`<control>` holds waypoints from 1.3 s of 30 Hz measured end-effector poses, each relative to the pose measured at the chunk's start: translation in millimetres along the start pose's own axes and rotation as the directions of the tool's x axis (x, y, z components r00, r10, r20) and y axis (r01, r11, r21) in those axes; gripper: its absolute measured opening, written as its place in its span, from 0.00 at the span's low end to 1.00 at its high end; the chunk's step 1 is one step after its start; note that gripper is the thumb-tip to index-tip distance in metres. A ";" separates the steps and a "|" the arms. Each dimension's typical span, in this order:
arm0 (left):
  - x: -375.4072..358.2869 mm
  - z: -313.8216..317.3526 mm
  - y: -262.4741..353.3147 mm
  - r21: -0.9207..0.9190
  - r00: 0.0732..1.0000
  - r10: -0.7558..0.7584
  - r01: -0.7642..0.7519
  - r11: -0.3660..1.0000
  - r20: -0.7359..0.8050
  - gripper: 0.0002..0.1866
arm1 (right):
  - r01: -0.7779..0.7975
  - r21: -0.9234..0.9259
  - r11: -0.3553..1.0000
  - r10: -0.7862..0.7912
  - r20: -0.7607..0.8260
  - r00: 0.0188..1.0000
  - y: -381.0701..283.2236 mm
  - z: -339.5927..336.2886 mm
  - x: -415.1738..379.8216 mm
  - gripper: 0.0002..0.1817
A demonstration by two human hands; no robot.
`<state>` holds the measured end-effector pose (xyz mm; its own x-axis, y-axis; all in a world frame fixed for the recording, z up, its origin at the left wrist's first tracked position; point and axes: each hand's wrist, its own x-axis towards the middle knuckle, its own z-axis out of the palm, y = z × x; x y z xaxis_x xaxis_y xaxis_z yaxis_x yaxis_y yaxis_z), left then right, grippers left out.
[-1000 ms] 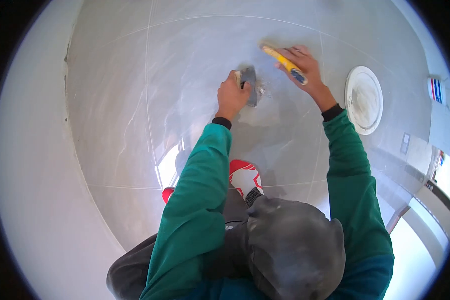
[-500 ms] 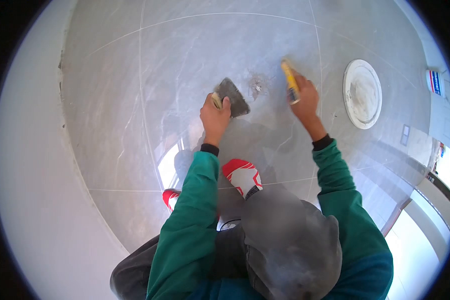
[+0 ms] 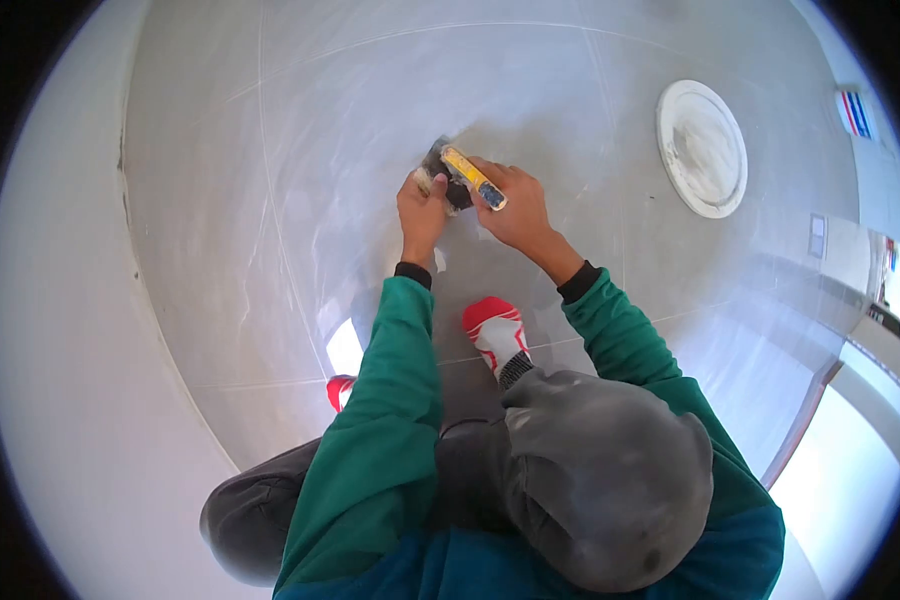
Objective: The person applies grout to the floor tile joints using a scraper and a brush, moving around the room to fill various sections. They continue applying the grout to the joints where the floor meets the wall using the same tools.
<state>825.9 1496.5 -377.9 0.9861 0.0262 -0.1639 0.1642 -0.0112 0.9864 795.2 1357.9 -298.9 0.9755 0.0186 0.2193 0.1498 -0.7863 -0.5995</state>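
My left hand [image 3: 423, 210] is closed on the short pale handle of a wide scraper [image 3: 458, 195], its dark blade pointing away from me over the tile floor. My right hand [image 3: 518, 207] grips a tool with a yellow handle [image 3: 475, 177] and a dark end, held slantwise across the scraper's blade. The yellow tool's working end overlaps the scraper, so I cannot tell its kind. Light crumbs show around the blade's edges. Both hands are close together in front of my feet.
A round white lid [image 3: 678, 178] smeared with pale powder lies to the right on the grey tiles [image 3: 350, 120]. Beyond it stands a white bucket with a red and blue label [image 3: 854, 113]. A white wall [image 3: 60, 330] runs along the left. My socked foot [image 3: 497, 330] is just below my hands.
My right hand has swung left with the yellow-handled tool, from apart to over the scraper. The pile of crumbs seen between the hands earlier no longer shows on the floor. The view has shifted slightly.
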 end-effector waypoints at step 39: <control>46.5 341.4 98.3 0.374 0.773 -0.052 -0.246 0.894 0.632 0.16 | -0.356 0.323 0.877 0.477 -0.674 0.565 150.3 -233.1 -21.3 0.21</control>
<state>896.0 1155.4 -293.8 0.7693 -0.6107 -0.1876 -0.0864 -0.3904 0.9166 759.3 1095.4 -214.2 0.5134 -0.7806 0.3564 -0.1634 -0.4967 -0.8524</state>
